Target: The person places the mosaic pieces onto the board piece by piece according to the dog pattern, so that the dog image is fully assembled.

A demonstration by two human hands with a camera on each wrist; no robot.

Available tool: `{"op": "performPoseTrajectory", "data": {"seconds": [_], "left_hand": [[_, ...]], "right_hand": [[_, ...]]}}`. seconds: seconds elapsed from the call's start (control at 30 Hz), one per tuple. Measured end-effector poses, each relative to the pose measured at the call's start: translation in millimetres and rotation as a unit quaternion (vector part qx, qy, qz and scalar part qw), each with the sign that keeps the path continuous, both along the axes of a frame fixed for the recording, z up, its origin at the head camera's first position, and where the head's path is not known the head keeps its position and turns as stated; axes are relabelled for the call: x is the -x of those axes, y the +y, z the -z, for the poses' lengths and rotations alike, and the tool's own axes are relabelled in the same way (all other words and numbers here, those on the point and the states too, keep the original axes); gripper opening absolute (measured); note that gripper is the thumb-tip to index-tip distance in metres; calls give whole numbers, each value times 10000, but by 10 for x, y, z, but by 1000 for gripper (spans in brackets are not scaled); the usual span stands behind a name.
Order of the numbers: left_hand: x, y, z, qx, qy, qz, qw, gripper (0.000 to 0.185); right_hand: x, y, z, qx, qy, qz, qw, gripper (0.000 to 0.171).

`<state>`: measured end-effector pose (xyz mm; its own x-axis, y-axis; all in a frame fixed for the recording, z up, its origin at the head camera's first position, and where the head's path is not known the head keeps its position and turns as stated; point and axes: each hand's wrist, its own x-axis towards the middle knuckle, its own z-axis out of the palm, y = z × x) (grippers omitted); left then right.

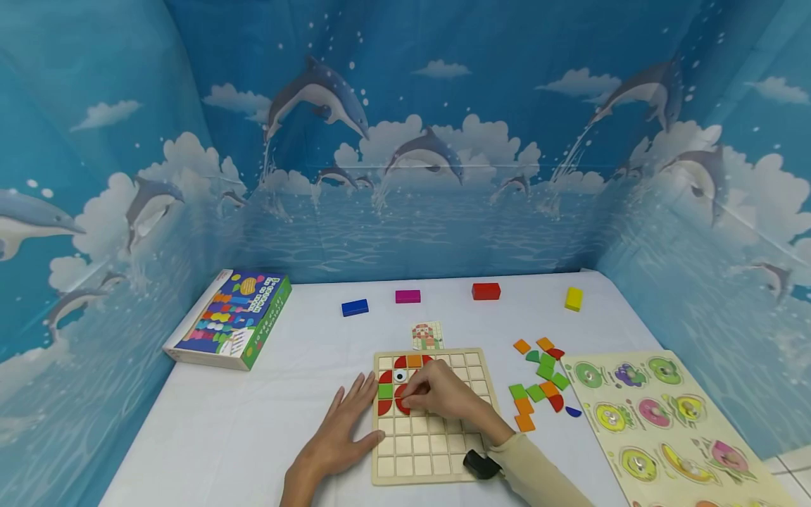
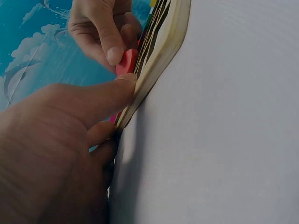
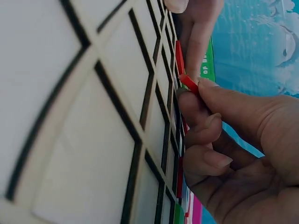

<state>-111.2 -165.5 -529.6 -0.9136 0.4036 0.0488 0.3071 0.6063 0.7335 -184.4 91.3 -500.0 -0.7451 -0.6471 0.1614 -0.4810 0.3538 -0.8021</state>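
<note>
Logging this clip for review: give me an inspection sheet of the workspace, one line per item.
Surface: white table.
Job's things: wooden grid board, few cells filled at its far left; red piece being set into a cell.
Clutter: loose coloured pieces, pattern card, game box, four blocks in a far row, peg puzzle board.
Hands: right hand pinches the red piece; left hand rests flat at the board's left edge.
Cables: nothing seen.
Surroundings: dolphin backdrop on three sides.
</note>
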Motion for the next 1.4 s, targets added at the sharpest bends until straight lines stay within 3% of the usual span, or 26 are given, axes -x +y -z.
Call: {"op": "performPoseTrajectory", "data": {"seconds": [0.4,0.7,0.93,1.2,1.4], "left_hand": [[11,-7,52,-201,165,56,9996,85],[45,-6,129,3,65,-53,10000,88],[23,13,9,115,-22,-32,9999,87],[25,6,73,-143,133,16,9998,87],[25,7,66,-4,105,16,9999,87]], "right_hand": [[-19,-40,17,-210,104,106,9997,6],[-61,-80,-10,-482,106,232,9985,7],[-57,-75,-14,-649,358,216,9970,11],[-62,-82,-23,-835,446,418,9946,16],[-73,-65,-43,-900,437,471,9939,15]]}}
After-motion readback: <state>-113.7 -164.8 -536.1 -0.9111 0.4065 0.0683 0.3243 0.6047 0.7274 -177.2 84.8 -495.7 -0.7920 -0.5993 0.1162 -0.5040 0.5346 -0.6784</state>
